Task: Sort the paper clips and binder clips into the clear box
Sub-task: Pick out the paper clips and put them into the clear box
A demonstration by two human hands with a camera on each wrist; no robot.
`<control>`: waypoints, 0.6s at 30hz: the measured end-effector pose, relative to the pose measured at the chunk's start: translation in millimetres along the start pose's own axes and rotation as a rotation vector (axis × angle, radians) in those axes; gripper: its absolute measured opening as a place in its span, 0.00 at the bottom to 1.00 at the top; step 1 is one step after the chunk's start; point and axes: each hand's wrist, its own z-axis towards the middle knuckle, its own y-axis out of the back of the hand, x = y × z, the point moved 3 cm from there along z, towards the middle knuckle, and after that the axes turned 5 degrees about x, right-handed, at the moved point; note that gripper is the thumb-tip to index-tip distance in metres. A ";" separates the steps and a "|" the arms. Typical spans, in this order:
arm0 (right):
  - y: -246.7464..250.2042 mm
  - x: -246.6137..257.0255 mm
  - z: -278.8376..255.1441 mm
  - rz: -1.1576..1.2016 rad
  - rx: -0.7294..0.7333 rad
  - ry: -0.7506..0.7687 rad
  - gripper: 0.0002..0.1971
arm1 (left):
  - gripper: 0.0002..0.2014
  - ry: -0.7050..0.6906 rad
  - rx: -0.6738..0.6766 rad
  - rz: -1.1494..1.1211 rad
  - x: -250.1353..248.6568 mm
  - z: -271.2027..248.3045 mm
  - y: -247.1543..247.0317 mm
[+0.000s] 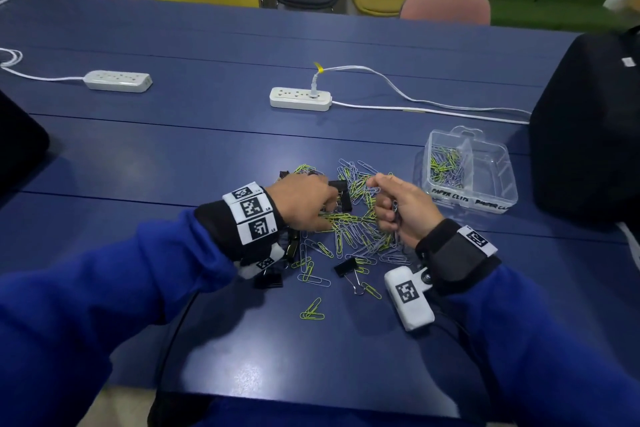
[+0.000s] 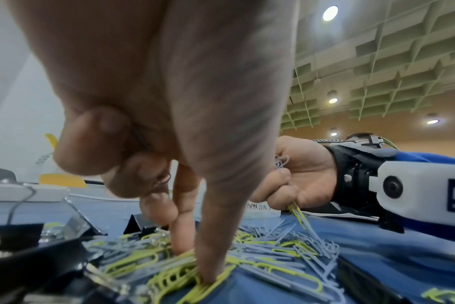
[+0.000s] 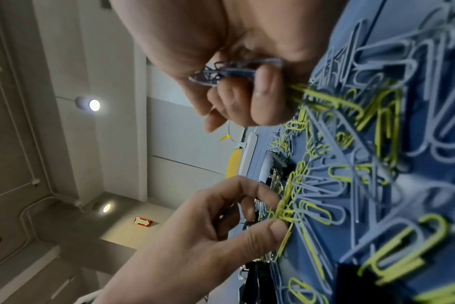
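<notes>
A: What carries it all?

B: A wide blue counter (image 1: 173,156). At its far right rim sits a big black bag (image 1: 588,128), and two white power strips (image 1: 300,99) lie far off, well apart from the work.

A: And the clear box?

B: The clear box (image 1: 498,184) stands right of the heap, near the right hand. It has two compartments. The left one holds yellow and lilac paper clips; I see nothing in the right one. Handwritten labels run along its near wall.

A: Where is the heap?

B: The pile of paper clips (image 1: 356,232) lies on the counter between and under both hands, spilling toward the near edge. Black binder clips are mixed in: one binder clip (image 1: 346,266) lies on the near side of the pile, others sit beside and under the left wrist.

A: The left hand?

B: The left hand (image 1: 306,203) reaches down onto the left part of the pile. In the left wrist view its fingertips (image 2: 210,273) press into yellow clips on the counter, thumb and forefinger closing on them.

A: The right hand?

B: The right hand (image 1: 398,210) hovers just above the right part of the pile, fingers curled round a bundle of clips (image 3: 229,72), lilac ends poking out at one side of the fist and yellow at the other.
</notes>
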 end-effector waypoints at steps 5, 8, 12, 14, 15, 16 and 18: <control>-0.8 17.5 -9.6 -0.237 -0.132 0.044 0.26 | 0.09 -0.006 0.036 -0.039 1.8 2.9 -3.6; 1.8 28.8 -11.9 -0.389 -0.121 0.167 0.18 | 0.07 -0.026 0.038 -0.093 2.9 2.8 -5.3; 4.4 30.8 -10.2 -0.924 -0.145 0.247 0.09 | 0.06 -0.054 -0.040 -0.265 11.1 -3.2 0.7; -1.1 28.4 -9.1 -1.141 -0.157 0.208 0.07 | 0.06 -0.068 -0.082 -0.371 15.8 -9.3 6.5; -5.4 26.6 -8.9 -1.234 -0.142 0.177 0.07 | 0.06 -0.066 -0.104 -0.404 18.1 -12.5 9.1; -9.8 23.5 -8.4 -1.333 -0.125 0.146 0.08 | 0.07 -0.057 -0.125 -0.429 20.5 -15.6 10.7; -17.7 17.6 -7.3 -1.526 -0.113 0.082 0.12 | 0.08 -0.041 -0.164 -0.495 23.6 -22.7 13.3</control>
